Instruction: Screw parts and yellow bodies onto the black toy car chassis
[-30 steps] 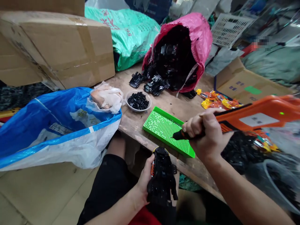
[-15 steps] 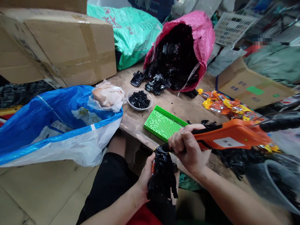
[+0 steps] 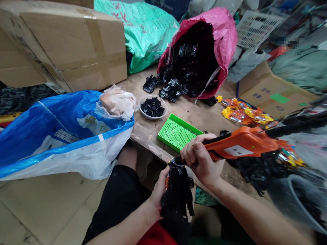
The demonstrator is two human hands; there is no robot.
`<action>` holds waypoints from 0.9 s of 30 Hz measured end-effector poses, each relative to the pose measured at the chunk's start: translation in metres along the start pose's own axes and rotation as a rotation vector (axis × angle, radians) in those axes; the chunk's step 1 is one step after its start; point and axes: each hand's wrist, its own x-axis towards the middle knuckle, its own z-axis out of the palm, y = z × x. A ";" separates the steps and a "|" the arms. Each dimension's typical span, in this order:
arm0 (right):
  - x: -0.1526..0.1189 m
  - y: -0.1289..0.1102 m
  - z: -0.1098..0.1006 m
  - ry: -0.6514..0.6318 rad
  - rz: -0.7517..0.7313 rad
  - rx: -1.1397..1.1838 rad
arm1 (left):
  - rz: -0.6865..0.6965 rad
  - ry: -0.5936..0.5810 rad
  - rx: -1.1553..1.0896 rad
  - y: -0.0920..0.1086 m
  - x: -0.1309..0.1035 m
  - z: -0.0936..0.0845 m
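Note:
My left hand (image 3: 158, 192) grips the left side of a black plastic toy car (image 3: 176, 190), with a bit of orange and yellow showing at its edge. The car sits low over my lap, in front of the table edge. My right hand (image 3: 201, 158) is wrapped round the front of an orange and black electric screwdriver (image 3: 241, 143) with a white label. Its tip reaches the far end of the car; my fingers hide part of that contact. Just beyond my right hand lies a green perforated tray (image 3: 176, 132) with small shiny screws in its holes.
A clear bowl of small black parts (image 3: 152, 107) stands beyond the tray. Behind it a pink sack (image 3: 224, 37) spills black car parts (image 3: 172, 90). Orange and yellow car bodies (image 3: 242, 110) lie right. A blue-white sack (image 3: 112, 143) hangs at left, near a cardboard box (image 3: 76, 51).
The rear of the screwdriver has swung slightly left and down in the view, and my right hand has shifted slightly left. My left hand and the car stay in place.

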 end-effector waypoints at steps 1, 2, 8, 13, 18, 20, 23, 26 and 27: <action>0.001 0.000 0.001 -0.002 0.005 0.001 | 0.005 0.003 0.011 0.000 0.000 0.000; 0.001 0.000 0.001 -0.004 0.009 0.000 | 0.014 0.001 0.024 0.000 0.001 -0.001; 0.004 0.003 0.004 0.012 0.028 -0.002 | 0.145 0.069 0.114 0.001 0.003 -0.001; 0.005 0.009 0.004 0.040 0.054 0.011 | 0.128 0.113 0.168 0.002 0.002 -0.002; 0.009 0.012 0.007 0.069 0.083 0.027 | 0.134 0.086 0.154 0.003 0.004 -0.006; 0.010 0.012 0.008 0.078 0.103 0.006 | 0.102 0.055 0.140 0.003 0.004 -0.007; 0.011 0.011 0.008 0.065 0.110 -0.018 | 0.047 -0.003 0.117 0.004 0.005 -0.008; 0.012 0.005 0.005 0.035 0.092 -0.024 | 0.023 -0.011 0.114 0.005 0.004 -0.007; 0.014 0.001 0.005 0.036 0.075 -0.023 | 0.018 -0.007 0.122 0.005 0.004 -0.006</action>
